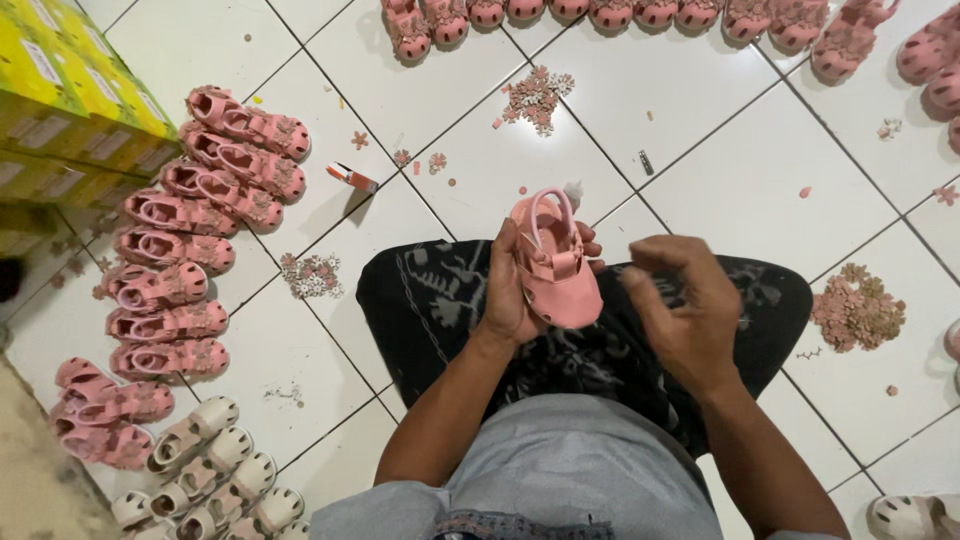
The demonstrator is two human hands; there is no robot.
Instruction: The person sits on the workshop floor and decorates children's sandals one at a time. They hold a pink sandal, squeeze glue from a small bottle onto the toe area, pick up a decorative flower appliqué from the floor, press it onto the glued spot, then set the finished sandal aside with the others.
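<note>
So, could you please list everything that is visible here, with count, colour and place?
held sandal: one, pink, in the left hand above the lap
pink sandals at left: a column, count unclear, on the tiles
cream sandals: several, bottom left
sandal row at top: pink, along the top edge
flower pieces at right: a pile, dusty pink
flower pieces at top: a pile, pink and white
flower pieces at left: a small pile, pale
small tube: one, orange and white, on the tiles
cartons: yellow-green, top left
dark cloth: one, black patterned, on the lap
left hand: grips the sandal
right hand: fingers pinched, beside the sandal
</note>
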